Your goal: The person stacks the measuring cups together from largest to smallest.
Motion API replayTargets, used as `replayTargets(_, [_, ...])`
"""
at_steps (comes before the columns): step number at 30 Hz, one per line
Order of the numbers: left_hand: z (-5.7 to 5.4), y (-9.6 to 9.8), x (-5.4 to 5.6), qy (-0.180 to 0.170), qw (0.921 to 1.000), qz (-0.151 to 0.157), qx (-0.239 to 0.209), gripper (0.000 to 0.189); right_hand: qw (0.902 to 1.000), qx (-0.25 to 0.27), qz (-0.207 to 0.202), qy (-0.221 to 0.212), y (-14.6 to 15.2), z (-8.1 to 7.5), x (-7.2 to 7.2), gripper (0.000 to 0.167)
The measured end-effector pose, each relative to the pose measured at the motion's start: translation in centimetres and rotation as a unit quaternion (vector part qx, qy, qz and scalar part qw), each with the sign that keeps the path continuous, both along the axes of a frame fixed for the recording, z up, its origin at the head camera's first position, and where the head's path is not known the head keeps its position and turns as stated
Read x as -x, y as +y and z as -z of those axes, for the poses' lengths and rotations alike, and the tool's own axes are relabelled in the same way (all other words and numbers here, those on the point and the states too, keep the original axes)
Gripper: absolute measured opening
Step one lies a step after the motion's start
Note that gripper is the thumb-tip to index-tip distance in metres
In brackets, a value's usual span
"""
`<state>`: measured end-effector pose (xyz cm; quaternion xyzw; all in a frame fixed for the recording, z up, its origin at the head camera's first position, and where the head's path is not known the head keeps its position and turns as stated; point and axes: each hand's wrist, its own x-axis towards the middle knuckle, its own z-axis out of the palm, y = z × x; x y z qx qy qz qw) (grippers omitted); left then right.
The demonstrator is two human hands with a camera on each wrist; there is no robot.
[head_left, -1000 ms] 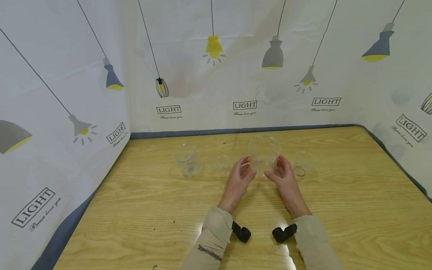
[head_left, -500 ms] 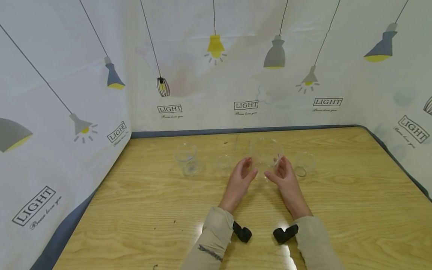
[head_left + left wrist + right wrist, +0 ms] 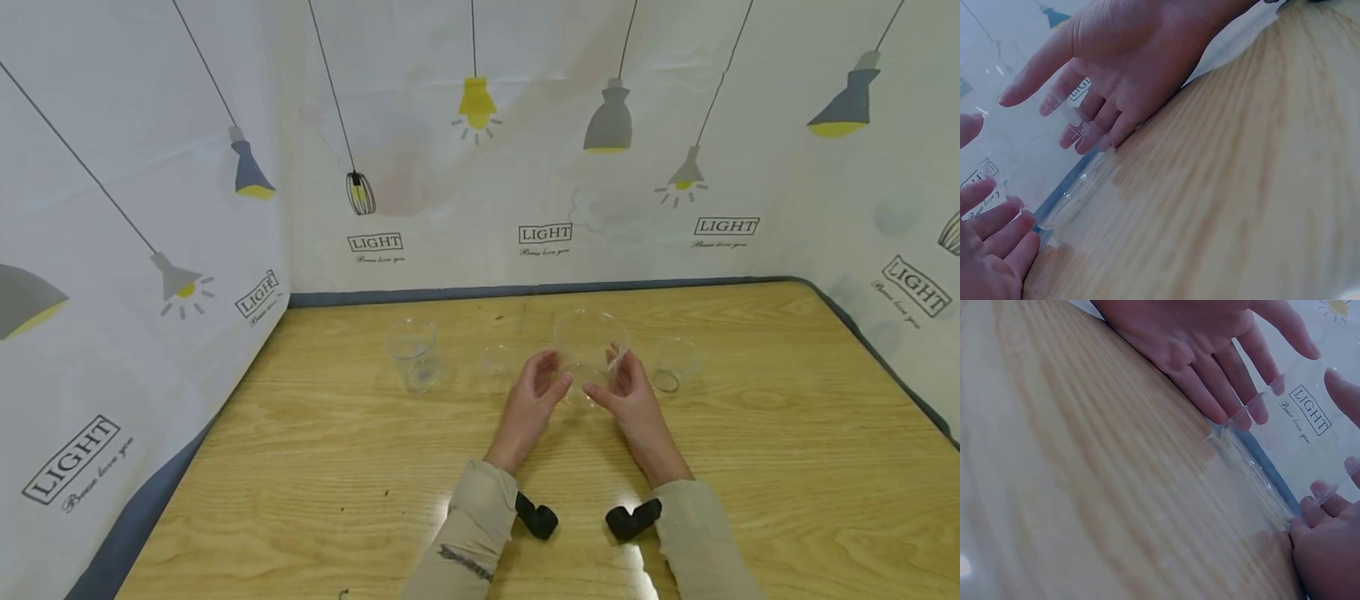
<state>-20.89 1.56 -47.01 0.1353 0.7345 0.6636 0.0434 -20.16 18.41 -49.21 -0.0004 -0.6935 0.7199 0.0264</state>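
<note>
A large clear beaker [image 3: 591, 337] stands upright between both hands, its base [image 3: 1075, 190] right at the wooden tabletop in the left wrist view. Pale measuring marks show on its wall. My left hand [image 3: 534, 392] holds its left side, fingers along the wall and thumb at the front. On the opposite side my right hand [image 3: 628, 392] grips it, with several fingertips seen through the clear wall. The right wrist view shows the left hand [image 3: 1191, 344] across the beaker, fingertips at its lower wall. A small clear vessel [image 3: 497, 363] sits just left of the left hand.
Further left on the table [image 3: 337, 467] stands a clear cup-like vessel [image 3: 412, 346]. Another clear vessel [image 3: 678, 357] is close to the right hand's outer side. White sheets [image 3: 450, 192] printed with lamps enclose the back and sides.
The beaker has come very slightly toward the person, with both hands staying on it. The other vessels keep their places.
</note>
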Motion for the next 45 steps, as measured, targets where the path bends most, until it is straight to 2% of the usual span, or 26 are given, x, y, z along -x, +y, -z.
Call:
replayTargets(10, [-0.1, -0.2, -0.3, -0.022, 0.9997, 0.0, 0.009, 0.052, 0.9998, -0.002, -0.016, 0.013, 0.1, 0.1, -0.2, 0.084])
replayTargets(16, [0.0, -0.2, 0.1, -0.023, 0.9997, -0.001, 0.009, 0.05, 0.9993, -0.017, -0.029, 0.014, 0.0, -0.2, -0.2, 0.083])
replayTargets(23, [2.4, 0.0, 1.4, -0.01, 0.9999, -0.006, 0.007, 0.049, 0.9985, 0.011, -0.047, 0.026, 0.0, -0.3, -0.2, 0.081])
replayTargets(28, [2.8, 0.2, 1.5, 0.0, 1.0, -0.008, 0.003, 0.049, 0.9981, 0.01, -0.051, 0.032, 0.0, -0.3, -0.2, 0.081])
replayTargets(37, [2.5, -0.1, 1.3, -0.025, 0.9996, 0.011, 0.001, 0.051, 0.9967, -0.012, -0.075, 0.03, -0.2, -1.0, -0.6, 0.085])
replayTargets(45, [0.1, -0.5, 0.1, -0.037, 0.9988, 0.028, 0.013, 0.055, 0.9961, -0.02, -0.08, 0.031, -0.6, -2.2, -1.1, 0.086])
